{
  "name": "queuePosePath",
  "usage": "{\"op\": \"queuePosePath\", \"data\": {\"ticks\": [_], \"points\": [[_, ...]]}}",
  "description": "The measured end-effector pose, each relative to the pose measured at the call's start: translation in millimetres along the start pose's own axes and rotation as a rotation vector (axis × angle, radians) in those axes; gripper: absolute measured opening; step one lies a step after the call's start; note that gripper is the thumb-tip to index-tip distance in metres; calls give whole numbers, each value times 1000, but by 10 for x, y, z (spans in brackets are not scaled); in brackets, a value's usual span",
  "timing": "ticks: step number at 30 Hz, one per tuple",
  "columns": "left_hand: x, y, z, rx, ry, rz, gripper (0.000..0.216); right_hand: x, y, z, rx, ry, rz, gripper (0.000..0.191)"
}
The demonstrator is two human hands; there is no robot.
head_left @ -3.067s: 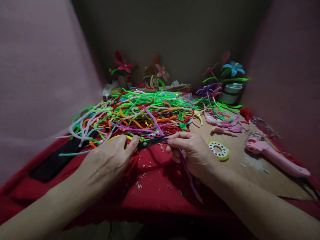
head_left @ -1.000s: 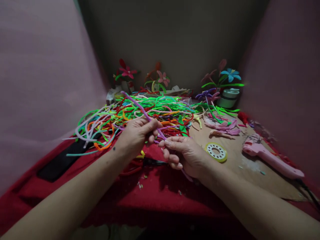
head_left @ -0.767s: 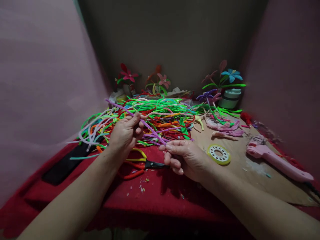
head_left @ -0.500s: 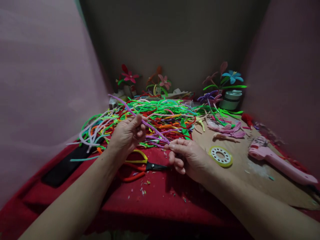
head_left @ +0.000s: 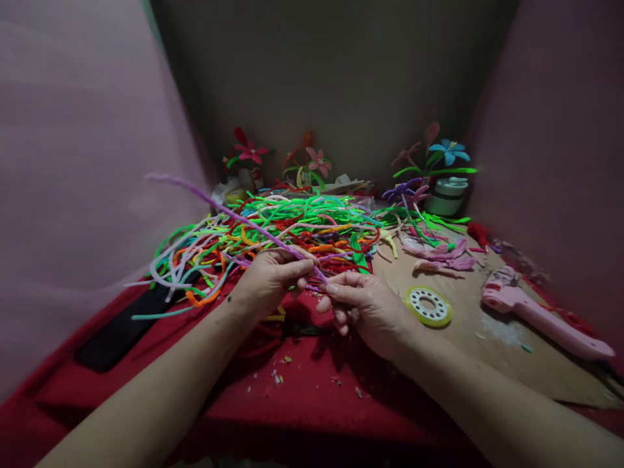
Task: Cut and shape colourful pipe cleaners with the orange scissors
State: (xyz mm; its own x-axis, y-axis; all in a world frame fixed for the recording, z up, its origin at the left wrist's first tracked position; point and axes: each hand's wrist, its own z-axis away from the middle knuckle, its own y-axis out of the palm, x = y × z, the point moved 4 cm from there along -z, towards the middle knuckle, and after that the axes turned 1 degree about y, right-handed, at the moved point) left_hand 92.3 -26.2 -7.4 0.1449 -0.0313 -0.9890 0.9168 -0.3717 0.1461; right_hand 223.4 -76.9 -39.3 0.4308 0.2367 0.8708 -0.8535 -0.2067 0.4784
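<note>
A long purple pipe cleaner [head_left: 234, 216] stretches between my hands, its free end rising toward the upper left. My left hand [head_left: 270, 279] pinches it between thumb and fingers, close to the other hand. At its lower right end, my right hand [head_left: 363, 299] grips it with thumb and forefinger. Behind both hands spreads a heap of pipe cleaners [head_left: 302, 211] in green, red, orange, white and other colours. Scissors [head_left: 305, 326] with black blades and yellow and red handles lie under the hands, partly hidden by the left one.
On a cardboard sheet [head_left: 468, 299] at the right are a yellow-rimmed tape roll [head_left: 429, 307] and a pink glue gun [head_left: 541, 318]. A black flat object [head_left: 117, 335] lies left. Pipe-cleaner flowers [head_left: 448, 152] and a pale lidded jar [head_left: 446, 196] stand behind. Scraps dot the red cloth [head_left: 312, 396].
My left hand has slid down along the purple pipe cleaner toward my right hand. More of its length now sticks out to the upper left. My right hand stays nearly in place.
</note>
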Motion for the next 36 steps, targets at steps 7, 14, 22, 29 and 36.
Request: {"op": "queuePosePath", "data": {"ticks": [7, 14, 22, 29, 36], "points": [[-9, -26, 7, -58, 2, -23, 17, -30, 3, 3, 10, 40, 83, 14], [9, 55, 51, 85, 1, -127, 21, -32, 67, 37, 48, 65, 65, 12], [-156, 65, 111, 124, 64, -366, 23, 55, 119, 71, 82, -60, 161, 11], [-270, -324, 409, 345, 83, -1275, 16, 173, 122, 125, -23, -245, 310, 8], [-93, -304, 650, 423, 234, -1510, 17, 158, 76, 109, -68, -255, 256, 12]]}}
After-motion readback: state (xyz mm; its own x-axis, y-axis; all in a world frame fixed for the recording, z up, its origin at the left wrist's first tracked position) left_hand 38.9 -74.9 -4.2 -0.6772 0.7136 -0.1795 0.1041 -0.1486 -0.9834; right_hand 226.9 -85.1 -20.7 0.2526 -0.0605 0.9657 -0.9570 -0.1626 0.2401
